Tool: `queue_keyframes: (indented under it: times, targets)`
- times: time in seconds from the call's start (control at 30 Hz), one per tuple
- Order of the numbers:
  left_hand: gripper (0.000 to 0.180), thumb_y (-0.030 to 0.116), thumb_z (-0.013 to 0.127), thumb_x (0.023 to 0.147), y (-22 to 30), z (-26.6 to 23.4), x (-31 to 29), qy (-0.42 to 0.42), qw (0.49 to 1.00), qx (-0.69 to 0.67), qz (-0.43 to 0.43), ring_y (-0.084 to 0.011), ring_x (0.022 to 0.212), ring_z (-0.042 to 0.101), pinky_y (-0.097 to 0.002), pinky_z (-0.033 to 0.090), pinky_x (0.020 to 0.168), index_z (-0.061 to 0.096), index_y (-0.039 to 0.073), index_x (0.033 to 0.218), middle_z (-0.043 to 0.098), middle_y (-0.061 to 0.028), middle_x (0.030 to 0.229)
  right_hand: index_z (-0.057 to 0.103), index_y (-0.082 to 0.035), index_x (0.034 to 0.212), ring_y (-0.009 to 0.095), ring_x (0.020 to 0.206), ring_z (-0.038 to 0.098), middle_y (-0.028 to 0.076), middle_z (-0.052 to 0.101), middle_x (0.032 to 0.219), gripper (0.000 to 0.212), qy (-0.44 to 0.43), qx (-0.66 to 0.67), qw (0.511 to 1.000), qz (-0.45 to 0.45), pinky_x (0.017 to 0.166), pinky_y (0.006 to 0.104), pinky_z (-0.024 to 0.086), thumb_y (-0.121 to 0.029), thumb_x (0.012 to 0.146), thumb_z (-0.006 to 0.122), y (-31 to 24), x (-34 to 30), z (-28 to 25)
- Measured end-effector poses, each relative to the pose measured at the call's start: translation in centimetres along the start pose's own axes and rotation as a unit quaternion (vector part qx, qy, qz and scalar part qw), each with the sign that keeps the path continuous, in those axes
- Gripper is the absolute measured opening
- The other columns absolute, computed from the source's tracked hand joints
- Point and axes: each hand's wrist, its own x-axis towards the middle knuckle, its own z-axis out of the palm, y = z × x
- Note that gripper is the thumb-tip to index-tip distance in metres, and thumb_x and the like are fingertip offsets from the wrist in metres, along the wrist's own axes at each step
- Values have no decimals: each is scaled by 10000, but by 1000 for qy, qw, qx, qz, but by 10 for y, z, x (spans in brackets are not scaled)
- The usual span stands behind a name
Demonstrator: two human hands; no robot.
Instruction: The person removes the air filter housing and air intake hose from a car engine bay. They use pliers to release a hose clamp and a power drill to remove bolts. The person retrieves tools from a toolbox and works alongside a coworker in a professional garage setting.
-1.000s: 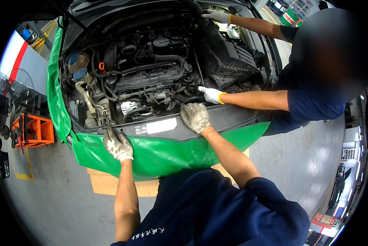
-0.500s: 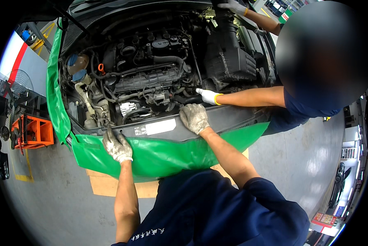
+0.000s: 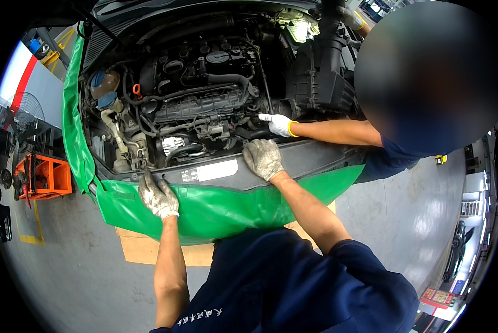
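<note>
In the head view, the black front panel [image 3: 315, 154] lay across the front of the engine bay, its long axis running left to right and rising slightly toward the right. One white label [image 3: 217, 170] on it followed that slant. Below hung a green fender cover [image 3: 221, 213], and a second green stretch [image 3: 77, 139] ran up the bay's left side. Four gloved hands showed, two of them the wearer's. The left hand [image 3: 159, 195] lay on the cover, fingers extended loosely forward to the panel's edge, closed around nothing. The right hand [image 3: 263, 160] rested on the panel, fingers lightly bent over its far edge; whether they gripped anything could not be told. A co-worker's nearer hand [image 3: 278, 126] reached in from the right with its forefinger pointing left; the farther hand [image 3: 350, 19] was partly hidden beside a black duct [image 3: 331, 28], its grip unclear. One black air filter housing [image 3: 318, 86] sat below that duct, its long axis nearly upright in the view. Left of the engine [image 3: 204, 105] were two blue caps [image 3: 108, 100] and one orange dipstick handle [image 3: 137, 89].
</note>
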Motion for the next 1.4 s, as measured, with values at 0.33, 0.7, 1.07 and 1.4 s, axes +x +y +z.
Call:
queue_keyframes:
  times: [0.33, 0.7, 1.07, 1.4]
  targets:
    - [545, 173, 631, 937, 0, 0, 0, -6, 1000, -9, -5, -439, 1265, 527, -543, 377, 1129, 531, 65, 1462, 565, -253, 1383, 747, -111, 947, 310, 830, 675, 96, 691, 872, 241, -16, 3, 1000, 10, 755, 465, 519, -332, 939, 650, 0, 0, -2]
    - [552, 200, 626, 933, 1, 1, -1, 2, 1000, 4, 2, -434, 1249, 530, -562, 379, 1117, 525, 75, 1460, 567, -236, 1365, 748, -112, 947, 313, 830, 677, 101, 693, 875, 237, -4, -6, 1000, 3, 742, 475, 512, -327, 940, 650, 0, -1, -1]
    - [570, 184, 635, 918, -3, 3, -1, 10, 1000, -18, 9, -418, 1262, 530, -552, 368, 1128, 510, 87, 1466, 562, -229, 1372, 745, -117, 938, 310, 825, 673, 99, 686, 862, 228, -4, -3, 1000, 9, 747, 474, 506, -322, 945, 646, 0, -1, -1]
    - [547, 201, 621, 943, -3, 4, -3, 2, 1000, -6, -2, -436, 1264, 523, -557, 360, 1139, 512, 91, 1468, 553, -237, 1385, 745, -117, 934, 310, 821, 677, 96, 688, 860, 226, 2, 0, 1000, 9, 745, 473, 505, -316, 950, 640, 0, -1, 1]
